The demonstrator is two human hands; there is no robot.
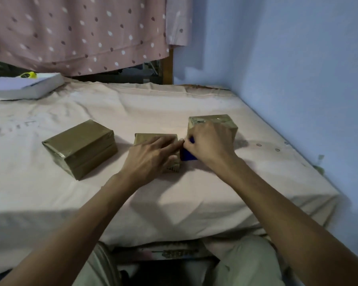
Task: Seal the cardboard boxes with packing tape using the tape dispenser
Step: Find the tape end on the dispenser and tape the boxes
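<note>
Three brown taped cardboard boxes lie on the cloth-covered bed. The left box (80, 148) lies apart from my hands. On the middle box (147, 138) rests my left hand (151, 159), its fingers stretched flat over the top. My right hand (209, 141) grips a blue tape dispenser (187, 154) at the middle box's right edge, with its fingertips meeting those of the left hand. The right box (213, 121) stands just behind my right hand and is partly hidden by it.
A white book or paper stack (25, 86) with a yellow object (28, 74) on it lies at the far left. A dotted pink curtain (81, 32) hangs behind the bed. A blue wall (298, 79) runs along the right side. My knees are below the bed's front edge (174, 234).
</note>
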